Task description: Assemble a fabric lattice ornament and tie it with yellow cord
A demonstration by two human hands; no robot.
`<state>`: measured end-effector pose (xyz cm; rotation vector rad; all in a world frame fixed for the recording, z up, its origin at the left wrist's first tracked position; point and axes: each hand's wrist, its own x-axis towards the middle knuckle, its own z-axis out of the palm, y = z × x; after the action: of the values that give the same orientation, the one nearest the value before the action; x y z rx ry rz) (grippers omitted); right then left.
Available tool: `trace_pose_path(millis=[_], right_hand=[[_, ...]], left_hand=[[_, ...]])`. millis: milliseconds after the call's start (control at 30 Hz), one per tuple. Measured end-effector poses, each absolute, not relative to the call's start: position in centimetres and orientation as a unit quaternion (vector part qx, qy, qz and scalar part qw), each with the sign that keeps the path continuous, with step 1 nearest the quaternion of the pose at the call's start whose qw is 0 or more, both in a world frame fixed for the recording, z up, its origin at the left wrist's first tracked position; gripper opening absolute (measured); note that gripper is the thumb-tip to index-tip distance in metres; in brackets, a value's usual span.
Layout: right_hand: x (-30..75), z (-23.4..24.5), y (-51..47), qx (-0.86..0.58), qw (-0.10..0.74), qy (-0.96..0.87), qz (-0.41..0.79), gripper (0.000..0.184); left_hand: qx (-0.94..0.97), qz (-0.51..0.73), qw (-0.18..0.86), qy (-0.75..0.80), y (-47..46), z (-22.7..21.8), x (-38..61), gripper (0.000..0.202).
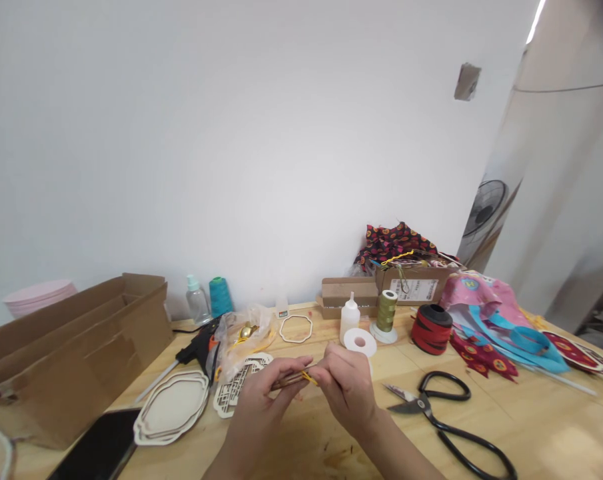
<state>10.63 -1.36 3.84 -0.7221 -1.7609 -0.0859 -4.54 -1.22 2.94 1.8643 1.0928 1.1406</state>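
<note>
The printing on a white label stuck to a cardboard carton is too small to be read, and no brand can be made out on the other items.

A thin brown strip is gripped at the centre of the view, held up above a wooden worktable. Its long axis lies almost crosswise to the view, rising slightly toward the right. A yellow cord is caught at its right-hand part. The left hand is closed in a pinch on the strip's left part, and the right hand is closed on the part nearer the cord, its fingers curled over it.

Just right of the right hand, black-handled scissors are laid with their blades pointing left. Beyond the hands, a white glue bottle, a white tape roll and an olive thread spool are stood near a red-and-black roll. To the left, a hot glue gun is laid beside stacked pale cut-out frames and a lattice panel. An open cardboard box is placed at the table's left end.
</note>
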Motion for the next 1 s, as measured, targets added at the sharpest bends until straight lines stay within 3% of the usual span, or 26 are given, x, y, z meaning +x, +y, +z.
trace_pose_path(millis=[233,400,600,767,1000], right_hand=[[10.8,3.7,-1.2,-0.311,0.58,-0.752,-0.033,0.037],[11.1,3.8,-0.8,-0.371,0.569,-0.732,-0.057,0.039],[11.1,3.8,-0.5,-0.396,0.56,-0.725,-0.061,0.039],[11.3,3.6,-0.3,-0.412,0.568,-0.711,-0.054,0.037],[11.3,3.8,-0.3,-0.413,0.582,-0.7,-0.041,0.036]], left_hand=[[0.741,0.435,0.321,0.398,-1.0,3.0,-4.7,0.011],[0.683,0.393,0.472,0.395,-0.8,3.1,-4.2,0.01],[0.708,0.332,0.489,0.387,-0.7,2.9,-4.1,0.014],[0.689,0.349,0.514,0.373,-0.5,2.5,-4.3,0.017],[0.621,0.334,0.619,0.346,-0.9,2.4,-4.2,0.014]])
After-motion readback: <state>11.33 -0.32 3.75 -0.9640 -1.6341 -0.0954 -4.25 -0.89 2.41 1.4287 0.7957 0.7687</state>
